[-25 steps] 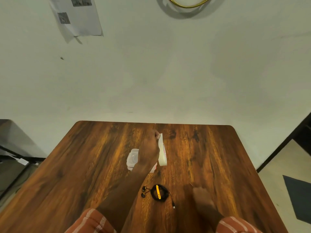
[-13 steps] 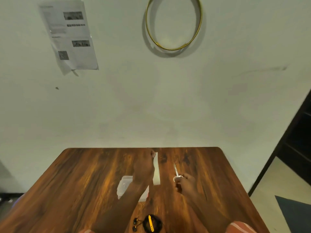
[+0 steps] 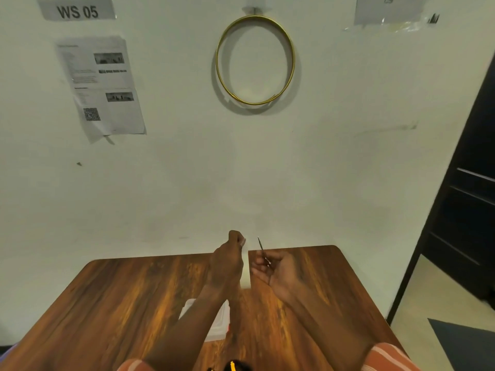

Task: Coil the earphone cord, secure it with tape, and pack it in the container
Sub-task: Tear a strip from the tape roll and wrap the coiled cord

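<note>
My left hand is raised over the wooden table and grips a white roll of tape, seen edge-on. Just to its right, my right hand holds small scissors with the blades pointing up beside the tape. A clear plastic container lies on the table under my left forearm, partly hidden by it. The coiled black earphone with a yellow band peeks in at the bottom edge of the view.
A pale wall stands right behind the table, with a gold hoop, a printed sheet and a "WS 05" label. A dark door frame runs down the right side, past the table's right edge.
The view has tilted up, so the earphone slid to the bottom edge. My right hand picked up the scissors and rose beside the tape. My left hand lifted the tape higher.
</note>
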Motion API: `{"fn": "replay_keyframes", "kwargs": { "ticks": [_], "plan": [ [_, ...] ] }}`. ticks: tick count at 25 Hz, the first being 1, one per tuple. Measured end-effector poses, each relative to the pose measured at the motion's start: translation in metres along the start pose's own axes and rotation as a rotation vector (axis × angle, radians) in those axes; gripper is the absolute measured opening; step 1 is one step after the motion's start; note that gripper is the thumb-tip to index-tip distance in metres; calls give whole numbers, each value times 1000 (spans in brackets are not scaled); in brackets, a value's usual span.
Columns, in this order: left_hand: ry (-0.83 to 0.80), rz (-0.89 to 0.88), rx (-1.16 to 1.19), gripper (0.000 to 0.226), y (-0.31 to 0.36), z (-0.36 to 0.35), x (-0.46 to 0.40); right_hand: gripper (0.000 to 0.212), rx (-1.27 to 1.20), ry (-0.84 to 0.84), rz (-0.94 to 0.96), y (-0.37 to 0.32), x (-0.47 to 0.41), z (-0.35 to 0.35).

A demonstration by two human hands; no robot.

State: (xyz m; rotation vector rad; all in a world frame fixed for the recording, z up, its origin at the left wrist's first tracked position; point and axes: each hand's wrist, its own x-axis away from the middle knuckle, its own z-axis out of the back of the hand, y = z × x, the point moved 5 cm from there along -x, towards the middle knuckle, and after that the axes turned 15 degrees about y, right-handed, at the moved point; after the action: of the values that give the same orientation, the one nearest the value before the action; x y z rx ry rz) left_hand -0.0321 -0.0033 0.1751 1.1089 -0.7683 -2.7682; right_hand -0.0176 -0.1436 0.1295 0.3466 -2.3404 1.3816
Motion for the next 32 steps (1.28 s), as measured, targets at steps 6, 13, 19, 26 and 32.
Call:
{"fn": "replay_keyframes", "kwargs": {
  "ticks": [6,13,19,26,32],
  "plan": [
    [9,-22,-21,17,4,12,-5,27,266,-121,207,-32,8,-9],
    [8,3,17,7,0,25,-11,27,918,-247,717,-83,17,-17],
    [-2,-45,78,22,5,31,-12,34,1373,-422,791,-103,28,-30],
    [-29,-110,58,17,11,34,-10,27,1411,-496,753,-99,29,-41],
    [-37,-112,86,24,15,39,-7,26,1433,-530,748,-101,30,-47]
  ]
}}
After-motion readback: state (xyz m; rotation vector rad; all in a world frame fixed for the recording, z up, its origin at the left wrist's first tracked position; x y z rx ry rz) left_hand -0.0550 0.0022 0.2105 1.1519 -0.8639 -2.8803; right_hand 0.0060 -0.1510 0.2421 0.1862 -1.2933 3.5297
